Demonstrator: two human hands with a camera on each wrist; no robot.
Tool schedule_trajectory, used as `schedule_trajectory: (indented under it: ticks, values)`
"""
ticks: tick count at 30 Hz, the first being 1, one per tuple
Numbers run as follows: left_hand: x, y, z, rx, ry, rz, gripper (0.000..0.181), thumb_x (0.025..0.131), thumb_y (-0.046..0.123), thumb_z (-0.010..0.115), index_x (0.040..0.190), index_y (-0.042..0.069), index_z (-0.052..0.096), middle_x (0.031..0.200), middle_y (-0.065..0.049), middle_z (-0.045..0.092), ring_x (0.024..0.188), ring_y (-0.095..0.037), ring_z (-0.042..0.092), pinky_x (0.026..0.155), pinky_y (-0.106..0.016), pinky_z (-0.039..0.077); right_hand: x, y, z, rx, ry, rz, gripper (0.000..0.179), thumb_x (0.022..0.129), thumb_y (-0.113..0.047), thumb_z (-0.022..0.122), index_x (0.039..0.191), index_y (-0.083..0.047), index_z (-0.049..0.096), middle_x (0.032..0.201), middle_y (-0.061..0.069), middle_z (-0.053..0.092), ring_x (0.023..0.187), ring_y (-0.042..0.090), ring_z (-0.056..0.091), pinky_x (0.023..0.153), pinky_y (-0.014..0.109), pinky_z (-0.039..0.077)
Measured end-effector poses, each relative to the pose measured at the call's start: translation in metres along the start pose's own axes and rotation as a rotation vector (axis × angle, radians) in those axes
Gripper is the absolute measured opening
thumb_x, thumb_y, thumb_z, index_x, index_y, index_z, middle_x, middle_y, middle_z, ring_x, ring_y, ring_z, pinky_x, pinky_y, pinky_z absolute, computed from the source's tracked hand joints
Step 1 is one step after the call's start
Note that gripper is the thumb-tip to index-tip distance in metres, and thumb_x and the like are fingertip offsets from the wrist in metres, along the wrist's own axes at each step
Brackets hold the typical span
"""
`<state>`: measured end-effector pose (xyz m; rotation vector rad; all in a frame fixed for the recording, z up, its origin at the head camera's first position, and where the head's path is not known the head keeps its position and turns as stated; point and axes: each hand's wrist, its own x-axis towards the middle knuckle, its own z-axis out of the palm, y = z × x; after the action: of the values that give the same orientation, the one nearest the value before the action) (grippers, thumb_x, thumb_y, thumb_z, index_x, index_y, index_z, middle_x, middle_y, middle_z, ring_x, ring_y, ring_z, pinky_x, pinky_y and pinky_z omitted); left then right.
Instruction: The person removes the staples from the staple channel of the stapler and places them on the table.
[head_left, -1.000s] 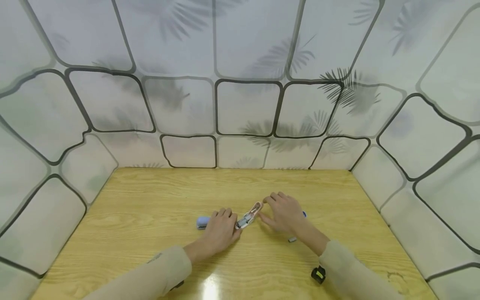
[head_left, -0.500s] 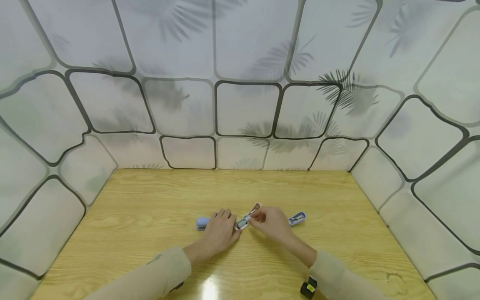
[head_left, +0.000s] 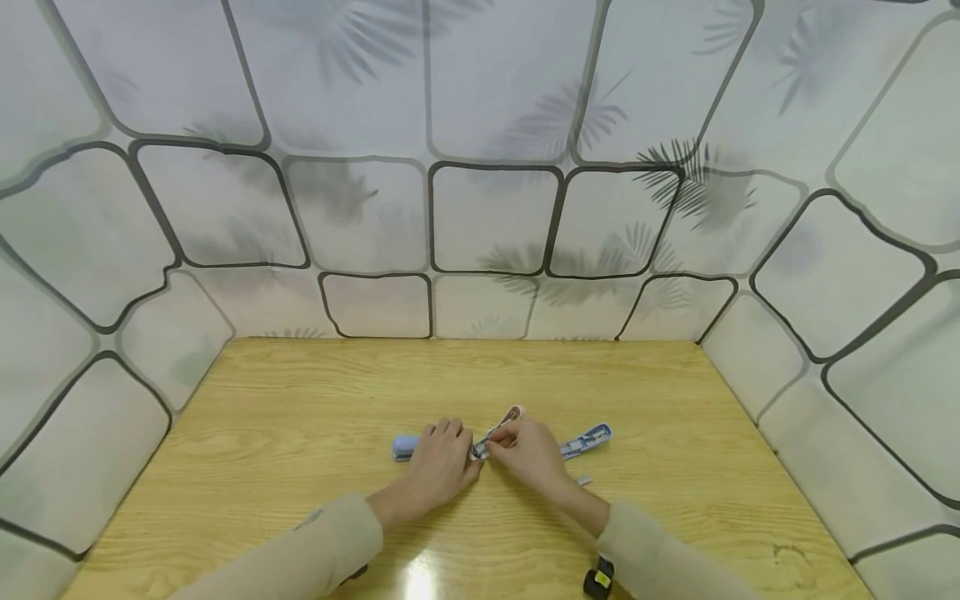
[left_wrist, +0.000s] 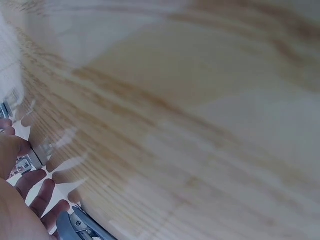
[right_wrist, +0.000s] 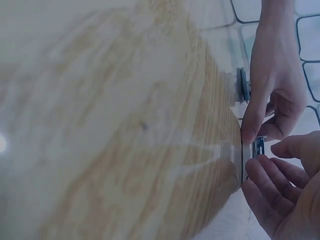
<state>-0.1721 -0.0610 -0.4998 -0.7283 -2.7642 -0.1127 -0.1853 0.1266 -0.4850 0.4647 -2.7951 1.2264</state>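
The pale stapler (head_left: 513, 415) lies slantwise near the middle of the desk (head_left: 360, 375), its long body spread open, its far end bare beyond the hands. It should handle as a light, stiff thing—smooth casing apt to slip, the slim metal inside easier to bend—so the sounder hold is on the thick near end, with the middle touched lightly. The left hand (head_left: 442, 458) grips that near end, thumb and fingers closed about it; the right hand (head_left: 528, 452) has its fingers curved in over the middle, nearly meeting, though whether anything small sits between them I cannot tell. Just beyond the left hand is a closed blue stapler (head_left: 405, 447); to the right lie an opened blue stapler (head_left: 587, 442) and a small grey strip (head_left: 584, 480). The head view gives this whole layout but hides the left grip behind the knuckles; the left wrist view shows thumb and fingers from underneath, while the right wrist view—low along the desk—shows metal parts between the hands.
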Motion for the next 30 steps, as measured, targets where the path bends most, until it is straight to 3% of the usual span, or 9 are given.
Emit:
schedule_trajectory:
  ticks: [7,14,25,30]
  values:
    - [-0.0001,0.0005,-0.0001,-0.004,0.003,-0.006,0.032,0.094,0.043,0.078,0.097,0.013,0.068,0.094,-0.003,0.065,0.086,-0.019,0.059,0.074,-0.035,0.051,0.0021,-0.0005,0.0018,-0.040,-0.017,0.009,0.007,0.092,-0.011,0.079,0.093,-0.006,0.082,0.084,0.005,0.080,0.068,0.005,0.067,0.057,0.017,0.052]
    - [-0.0004,0.0006,-0.0002,-0.006,0.008,-0.012,0.032,0.094,0.043,0.078,0.095,0.012,0.068,0.093,-0.002,0.064,0.085,-0.019,0.059,0.074,-0.035,0.050,0.0040,-0.0033,0.0003,-0.004,-0.070,0.047,0.007,0.093,-0.008,0.077,0.094,-0.004,0.083,0.080,0.006,0.080,0.062,0.004,0.066,0.052,0.019,0.050]
    - [-0.0017,-0.0009,0.0032,0.002,0.021,0.002,0.032,0.094,0.044,0.077,0.094,0.014,0.067,0.092,-0.002,0.064,0.084,-0.018,0.059,0.073,-0.034,0.050,0.0035,0.0015,0.0039,0.238,-0.103,0.105,0.008,0.094,-0.003,0.075,0.096,0.004,0.078,0.081,0.013,0.078,0.063,0.016,0.074,0.055,0.022,0.060]
    - [-0.0014,-0.0012,0.0041,0.005,0.022,0.010,0.032,0.095,0.044,0.076,0.095,0.013,0.069,0.093,-0.001,0.065,0.085,-0.018,0.060,0.074,-0.034,0.052,0.0037,-0.0006,0.0019,0.277,-0.117,0.130,0.009,0.095,-0.005,0.075,0.095,0.004,0.078,0.080,0.013,0.077,0.063,0.019,0.075,0.057,0.026,0.062]
